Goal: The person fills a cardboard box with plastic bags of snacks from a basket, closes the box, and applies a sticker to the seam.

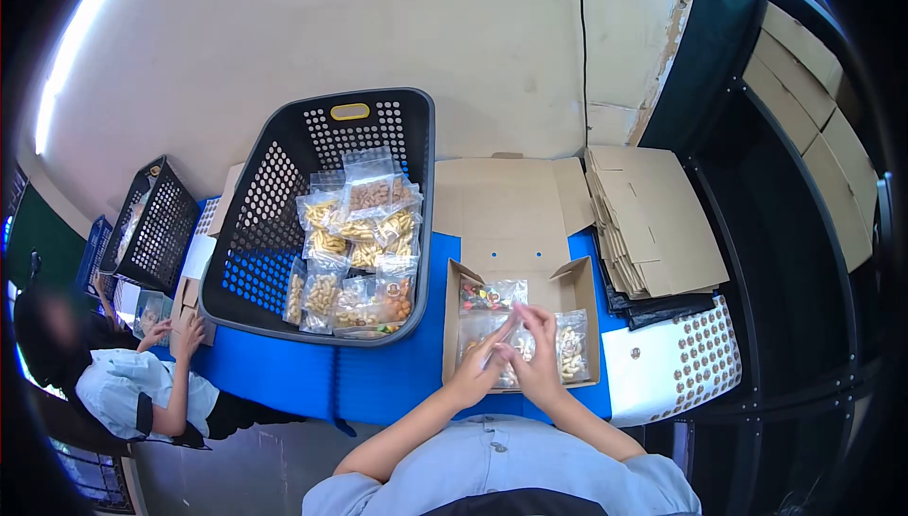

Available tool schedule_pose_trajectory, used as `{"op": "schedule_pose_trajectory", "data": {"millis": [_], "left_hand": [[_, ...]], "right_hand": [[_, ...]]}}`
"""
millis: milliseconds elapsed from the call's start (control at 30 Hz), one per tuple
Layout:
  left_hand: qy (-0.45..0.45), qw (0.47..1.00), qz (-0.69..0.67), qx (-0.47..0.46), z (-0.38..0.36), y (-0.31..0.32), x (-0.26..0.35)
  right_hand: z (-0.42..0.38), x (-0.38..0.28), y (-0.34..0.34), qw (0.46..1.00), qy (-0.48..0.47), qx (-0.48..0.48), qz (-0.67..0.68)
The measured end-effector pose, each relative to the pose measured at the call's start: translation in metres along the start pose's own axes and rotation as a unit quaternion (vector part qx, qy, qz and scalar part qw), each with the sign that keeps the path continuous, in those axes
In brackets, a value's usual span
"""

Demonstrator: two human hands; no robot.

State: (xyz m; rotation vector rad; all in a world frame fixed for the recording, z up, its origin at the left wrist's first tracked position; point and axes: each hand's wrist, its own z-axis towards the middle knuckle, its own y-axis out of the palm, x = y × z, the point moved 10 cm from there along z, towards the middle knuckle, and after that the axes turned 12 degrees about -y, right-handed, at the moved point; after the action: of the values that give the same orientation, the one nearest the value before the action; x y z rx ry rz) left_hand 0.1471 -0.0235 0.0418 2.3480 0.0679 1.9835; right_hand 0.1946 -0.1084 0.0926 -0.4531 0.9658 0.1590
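Observation:
An open cardboard box [592, 327] stands in front of me with its lid raised toward the wall. Inside it lie clear bags, one with dark and colourful pieces [480, 296] at the back left and one with pale nuts [571, 353] at the right. My left hand [482, 365] and my right hand [537, 355] are close together above the box. The fingers of my left hand are pressed together, and whatever they may hold is too small to make out. My right hand's fingers are bent and apart, with nothing visible in them.
A large black basket [274, 185] with bags of nuts stands left of the box. Flattened cardboard [662, 223] and a sticker sheet [653, 379] lie at the right. At the far left, a co-worker [142, 393] works beside smaller baskets [163, 237].

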Motion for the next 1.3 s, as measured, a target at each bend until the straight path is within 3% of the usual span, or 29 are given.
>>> {"op": "schedule_pose_trajectory", "data": {"millis": [33,67,133,200,267,400,467,533,600,667,733,800,833,867,933,1033,1133,1200,1233,1300], "left_hand": [[0.000,1.000,0.000,-0.001,-0.001,-0.001,0.002],[0.011,0.999,0.052,0.009,-0.001,-0.003,0.006],[0.021,0.994,0.104,0.018,-0.002,-0.004,0.007],[-0.006,0.999,0.053,0.000,-0.004,-0.003,-0.003],[0.006,0.998,0.061,-0.013,-0.005,-0.005,0.003],[0.000,0.996,0.042,-0.078,-0.001,-0.003,-0.003],[0.004,0.997,-0.018,-0.081,0.003,0.002,-0.005],[0.009,0.994,-0.079,-0.081,0.009,0.010,-0.014],[-0.104,0.988,-0.098,-0.061,0.022,0.013,-0.062],[-0.112,0.983,-0.141,-0.041,0.029,0.007,-0.086],[-0.099,0.987,-0.121,0.047,0.035,-0.013,-0.090],[-0.108,0.983,-0.134,0.061,0.038,-0.022,-0.093],[-0.092,0.983,-0.145,0.061,0.040,-0.024,-0.092],[-0.075,0.983,-0.157,0.062,0.041,-0.027,-0.090],[-0.097,0.979,-0.170,0.065,0.038,-0.026,-0.089],[-0.088,0.968,-0.227,0.066,0.039,-0.024,-0.090],[-0.065,0.989,-0.130,0.031,0.035,-0.010,-0.069],[-0.120,0.989,-0.073,-0.041,0.029,0.008,-0.066],[-0.093,0.988,-0.094,-0.073,0.030,0.013,-0.070],[-0.115,0.991,-0.036,-0.058,0.030,0.005,-0.074]], "right_hand": [[0.002,0.006,-0.008,0.997,0.016,0.065,0.034],[0.005,0.016,-0.013,0.997,0.015,0.065,0.033],[0.010,0.028,0.008,0.987,0.033,-0.087,0.132],[0.008,0.032,0.004,0.984,0.044,-0.075,0.159],[0.001,0.045,0.009,0.962,0.118,-0.111,0.221],[0.002,0.043,0.008,0.954,0.132,-0.128,0.236],[-0.009,0.062,0.009,0.932,0.202,-0.070,0.294],[-0.009,0.079,0.002,0.931,0.216,-0.024,0.294],[-0.007,0.094,0.000,0.928,0.226,0.021,0.296],[-0.017,0.108,0.005,0.918,0.251,0.038,0.304],[-0.025,0.115,0.014,0.943,0.211,0.009,0.256],[-0.039,0.099,0.039,0.929,0.236,-0.089,0.272],[-0.043,0.094,0.038,0.924,0.285,-0.135,0.217],[-0.047,0.099,0.040,0.923,0.287,-0.137,0.217],[-0.051,0.116,0.040,0.906,0.295,-0.065,0.295],[-0.055,0.132,0.037,0.891,0.326,-0.058,0.310],[-0.040,0.125,0.023,0.936,0.255,-0.051,0.237],[-0.033,0.131,0.012,0.933,0.263,-0.021,0.246],[-0.030,0.136,0.003,0.928,0.269,0.013,0.255],[-0.022,0.145,-0.011,0.924,0.284,0.024,0.254]]}}
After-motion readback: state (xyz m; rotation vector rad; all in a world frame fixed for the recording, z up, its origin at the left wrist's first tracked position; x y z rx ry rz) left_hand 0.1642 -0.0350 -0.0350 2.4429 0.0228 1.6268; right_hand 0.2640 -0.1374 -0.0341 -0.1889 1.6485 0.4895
